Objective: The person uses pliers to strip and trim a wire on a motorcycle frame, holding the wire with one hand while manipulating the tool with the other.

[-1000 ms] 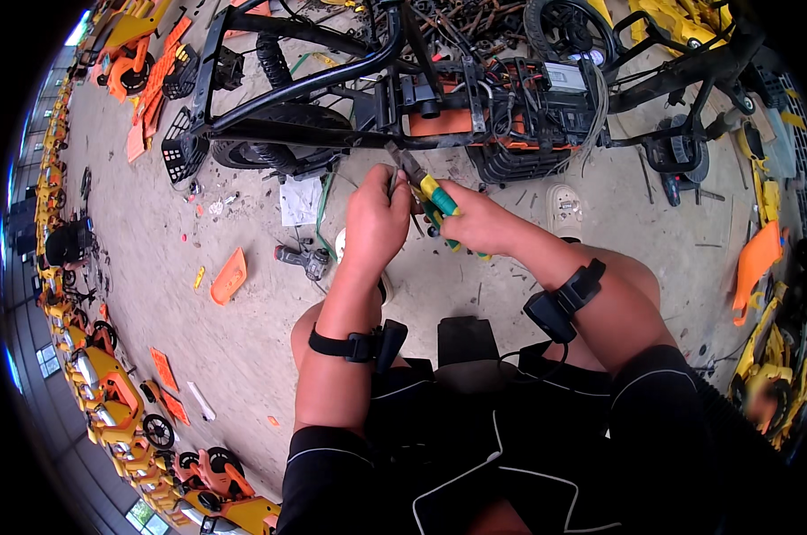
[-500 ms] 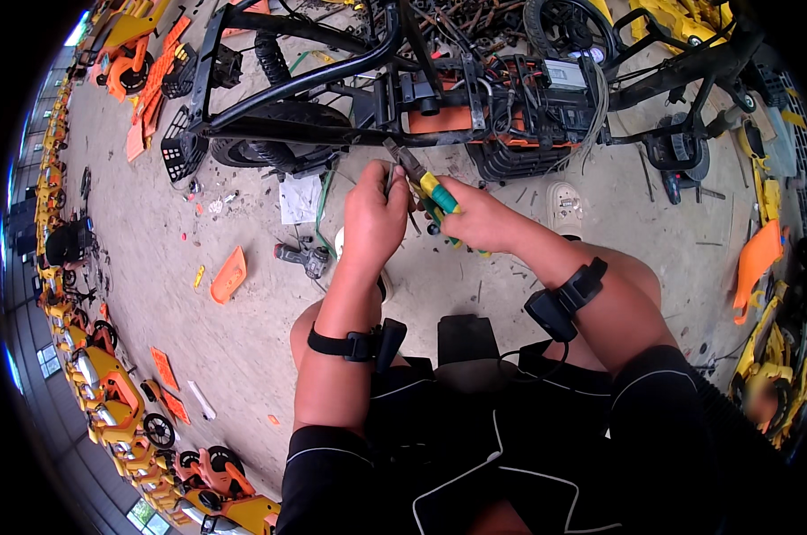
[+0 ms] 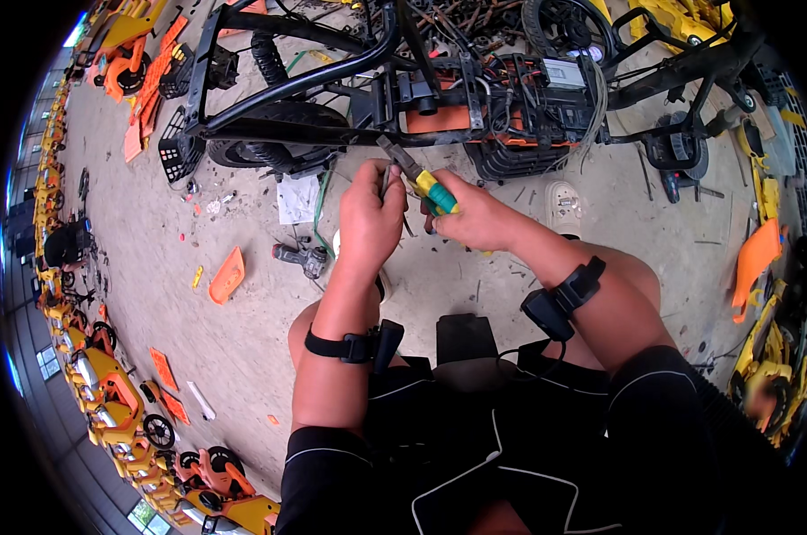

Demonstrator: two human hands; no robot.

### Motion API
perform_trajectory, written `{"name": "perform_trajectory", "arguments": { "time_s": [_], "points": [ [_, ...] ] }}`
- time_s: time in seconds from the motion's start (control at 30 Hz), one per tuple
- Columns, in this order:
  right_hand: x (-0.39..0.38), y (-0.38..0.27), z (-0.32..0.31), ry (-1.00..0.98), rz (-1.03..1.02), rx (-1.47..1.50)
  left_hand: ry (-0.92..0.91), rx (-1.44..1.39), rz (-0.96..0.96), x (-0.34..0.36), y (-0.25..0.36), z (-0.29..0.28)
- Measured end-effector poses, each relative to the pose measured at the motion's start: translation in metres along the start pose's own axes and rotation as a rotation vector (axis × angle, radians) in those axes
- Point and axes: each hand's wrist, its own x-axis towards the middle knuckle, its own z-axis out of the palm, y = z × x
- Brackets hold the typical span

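Seemingly for steadiness, the left hand [image 3: 370,218] is pinching a thin rod [image 3: 386,178] at upper centre, while the right hand [image 3: 475,214] is clasping pliers [image 3: 437,192] by their handles.

Grey flr [image 3: 243,348] w/ orange pc [image 3: 227,276], pwr drill [image 3: 310,260], wht sheet [image 3: 297,201] & misc debris [image 3: 214,206].

Pliers [image 3: 422,177]: nothing legible
White sheet [image 3: 298,200]: too small to read
Silver box [image 3: 564,74]: nothing legible
Elsewhere: no readable text
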Motion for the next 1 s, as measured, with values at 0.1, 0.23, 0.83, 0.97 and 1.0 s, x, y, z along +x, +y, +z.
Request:
{"name": "perform_trajectory", "arguments": {
  "time_s": [0.1, 0.23, 0.83, 0.97, 1.0],
  "points": [
    [0.001, -0.003, 0.0, 0.026, -0.034, -0.047, 0.009, -0.049, 0.011, 0.0, -0.003, -0.001],
    [0.002, -0.006, 0.004, 0.132, -0.051, -0.16, -0.011, -0.111, -0.004, -0.001, -0.003, -0.002],
    [-0.014, -0.019, -0.021, 0.371, -0.204, -0.686, -0.222, -0.301, -0.066, -0.003, -0.002, -0.021],
    [-0.015, -0.021, -0.023, 0.226, -0.057, -0.5, -0.29, -0.374, -0.157, -0.001, -0.002, -0.03],
    [-0.014, -0.021, -0.023, 0.161, -0.011, -0.419, -0.325, -0.45, -0.181, -0.003, -0.002, -0.033]
  ]
}}
